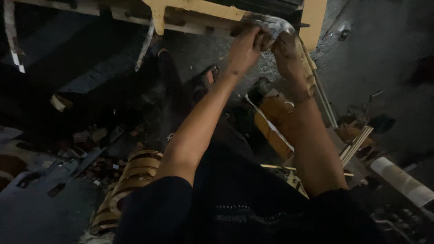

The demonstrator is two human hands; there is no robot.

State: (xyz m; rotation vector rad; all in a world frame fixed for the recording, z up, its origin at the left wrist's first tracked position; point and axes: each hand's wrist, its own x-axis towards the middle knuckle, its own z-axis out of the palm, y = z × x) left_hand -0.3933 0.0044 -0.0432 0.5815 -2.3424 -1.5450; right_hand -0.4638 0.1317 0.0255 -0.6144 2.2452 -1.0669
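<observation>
1. The room is looking like a dim workshop: a dark, dusty concrete floor point(384, 49) is spreading out on every side, littered with offcuts and scraps, and the light is too low to read the far corners.
2. A yellow-painted machine frame point(199, 11) is running across the top of the view, serving as the bench here; its edge is chipped and grimy, and the work is going on right against it.
3. Wound coils of tan strip point(131, 178) are lying on the floor by the person's left knee, with a second tan bundle point(275, 119) sitting between the forearms and a pale tube point(400, 178) lying at the lower right.
4. The curved metal strip point(275, 25) is sitting at the frame's edge, bending over in an arc between both hands. It is looking thin, shiny and springy rather than heavy; its edges are probably sharp and its surface slick, so gripping it flat, close on either side of the bend, seems the safest hold.
5. The left hand point(246, 47) is closing its fingers over the strip's left end, pressing it against the frame.
6. The right hand point(285, 56) is wrapping around the strip just beside the left, the two hands nearly touching; how tightly it is clamping cannot be judged in this light.
</observation>
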